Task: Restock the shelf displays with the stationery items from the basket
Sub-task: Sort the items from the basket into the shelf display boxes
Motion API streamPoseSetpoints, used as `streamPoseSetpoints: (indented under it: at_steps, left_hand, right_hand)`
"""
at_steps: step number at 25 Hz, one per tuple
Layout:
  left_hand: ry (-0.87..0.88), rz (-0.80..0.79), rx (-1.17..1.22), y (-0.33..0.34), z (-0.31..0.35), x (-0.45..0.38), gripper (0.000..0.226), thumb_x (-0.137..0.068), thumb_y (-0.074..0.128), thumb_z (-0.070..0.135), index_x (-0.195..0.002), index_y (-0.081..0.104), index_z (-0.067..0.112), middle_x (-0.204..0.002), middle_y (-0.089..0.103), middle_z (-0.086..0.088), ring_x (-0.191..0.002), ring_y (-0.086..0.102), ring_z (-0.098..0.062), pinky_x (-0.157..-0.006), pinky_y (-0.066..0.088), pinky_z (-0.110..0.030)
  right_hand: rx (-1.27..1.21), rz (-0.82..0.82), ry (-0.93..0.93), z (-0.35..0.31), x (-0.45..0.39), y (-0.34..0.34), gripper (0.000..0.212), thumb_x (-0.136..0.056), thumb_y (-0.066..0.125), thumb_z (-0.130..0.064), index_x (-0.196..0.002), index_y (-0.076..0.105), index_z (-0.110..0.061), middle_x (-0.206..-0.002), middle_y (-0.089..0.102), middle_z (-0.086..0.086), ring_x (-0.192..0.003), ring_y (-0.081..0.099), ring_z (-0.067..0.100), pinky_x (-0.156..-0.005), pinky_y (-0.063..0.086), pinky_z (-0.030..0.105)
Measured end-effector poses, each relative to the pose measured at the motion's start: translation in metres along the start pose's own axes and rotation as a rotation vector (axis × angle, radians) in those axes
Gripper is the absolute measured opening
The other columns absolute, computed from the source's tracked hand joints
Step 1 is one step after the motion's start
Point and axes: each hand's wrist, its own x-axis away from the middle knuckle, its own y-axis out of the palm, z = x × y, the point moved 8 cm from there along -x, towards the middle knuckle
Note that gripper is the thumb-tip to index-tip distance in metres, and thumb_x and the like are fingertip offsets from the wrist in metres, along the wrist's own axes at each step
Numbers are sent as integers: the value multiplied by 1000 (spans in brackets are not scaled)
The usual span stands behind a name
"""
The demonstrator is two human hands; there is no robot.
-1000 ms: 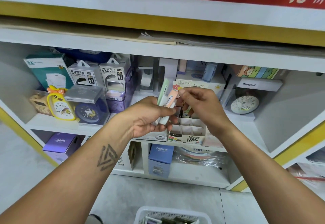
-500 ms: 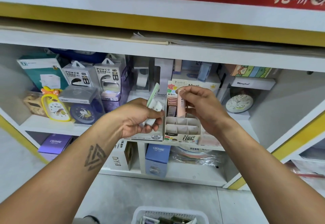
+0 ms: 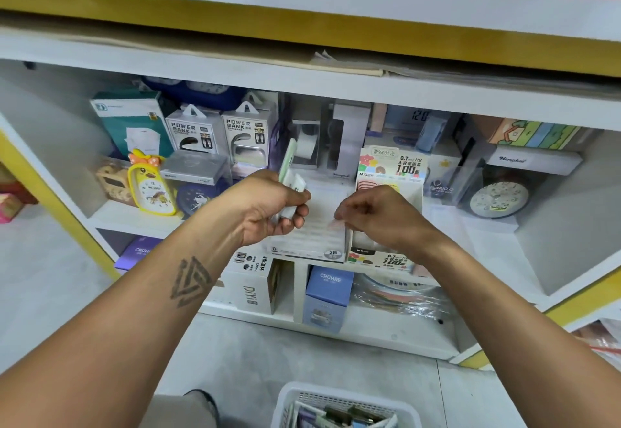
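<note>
My left hand (image 3: 268,207) is closed around a few slim lead-refill tubes (image 3: 289,172), a pale green one and white ones sticking up from the fist. My right hand (image 3: 376,216) hovers with its fingers pinched, just in front of the colourful 0.7 lead display box (image 3: 391,165) on the middle shelf. A faint pink blur sits at its fingertips; I cannot tell whether it holds a tube. A white 2B box (image 3: 319,243) lies flat between the hands. The white basket (image 3: 295,392) with more stationery is on the floor below.
Power bank boxes (image 3: 215,132), a yellow clock (image 3: 153,185) and a blue clock stand on the shelf's left side. A round clock (image 3: 499,197) is at the right. CRUHRE boxes (image 3: 327,296) and a DIY carton fill the lower shelf. A shelf lip overhangs above.
My right hand, which held a pink tube upright at the display box, has dropped lower and drawn left toward my left hand. The left hand keeps its tubes.
</note>
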Motion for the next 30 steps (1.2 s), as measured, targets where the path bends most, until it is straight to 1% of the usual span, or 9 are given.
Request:
streamPoseSetpoints:
  at_steps: [3, 7, 11, 13, 14, 16, 18, 25, 30]
  left_hand:
    - [2, 10, 1, -8, -1, 2, 8, -93, 62, 2, -100, 62, 1, -59, 60, -9, -46, 55, -17, -39, 36, -18]
    - [5, 18, 0, -14, -1, 4, 11, -93, 62, 2, -104, 61, 0, -58, 61, -9, -47, 55, -18, -39, 36, -19]
    - [6, 16, -7, -12, -1, 5, 12, -93, 62, 2, -104, 61, 0, -58, 61, -9, -47, 54, -18, -39, 37, -19]
    - [8, 5, -5, -10, -1, 5, 11, -92, 62, 1, -103, 61, 0, -57, 60, -9, -47, 54, -18, -39, 37, -19]
    - [7, -2, -6, -9, -1, 6, 11, -92, 62, 1, -103, 61, 0, -57, 60, -9, -47, 55, -18, -39, 38, -19]
    - [4, -8, -8, -7, -1, 6, 11, -92, 63, 2, -102, 61, 1, -58, 61, -9, -46, 55, -18, -39, 39, -18]
    - [0, -8, -8, -7, -1, 7, 11, -92, 63, 2, -104, 61, 1, -58, 61, -9, -46, 55, -18, -39, 39, -18]
    - [-7, -19, 3, -4, -1, 10, 15, -93, 62, 3, -108, 61, 0, -58, 61, -9, -45, 57, -18, -39, 40, -18]
    - [-24, -122, 91, 6, -1, 14, 28, -91, 62, -2, -118, 61, -12, -68, 66, -16, -60, 69, -28, -51, 55, -25]
  right_hand:
    - [138, 5, -51, -5, 0, 1, 24, -86, 74, -7, -96, 66, -27, -93, 65, -10, -85, 61, 4, -75, 46, 15]
    - [156, 93, -81, -6, 2, -7, 30, -74, 87, -12, -77, 66, -33, -71, 57, -12, -63, 52, 0, -62, 42, 9]
    - [241, 95, -134, -6, 3, -8, 21, -88, 72, -6, -100, 78, -21, -77, 66, -22, -73, 58, -13, -69, 39, 1]
    - [349, 41, -149, -5, 6, -1, 28, -94, 62, -4, -114, 73, -20, -93, 70, -14, -85, 60, -7, -76, 43, 6]
    - [391, 20, -145, -4, 8, 1, 28, -95, 60, -5, -116, 70, -21, -100, 71, -6, -92, 62, 2, -80, 49, 15]
    - [430, -2, -146, -6, 9, 4, 22, -96, 59, -8, -113, 65, -20, -104, 71, 1, -94, 65, 14, -82, 54, 30]
    - [457, -4, -180, -11, 11, 7, 17, -97, 59, -11, -110, 63, -20, -102, 70, 2, -93, 65, 19, -81, 54, 36]
    - [524, -77, -248, -22, 14, 19, 16, -97, 62, -14, -110, 70, -19, -102, 70, -2, -94, 62, 17, -82, 50, 31]
    - [649, -75, -166, -18, 14, 26, 13, -100, 56, -21, -106, 67, -23, -104, 69, -7, -95, 62, 19, -80, 51, 34]
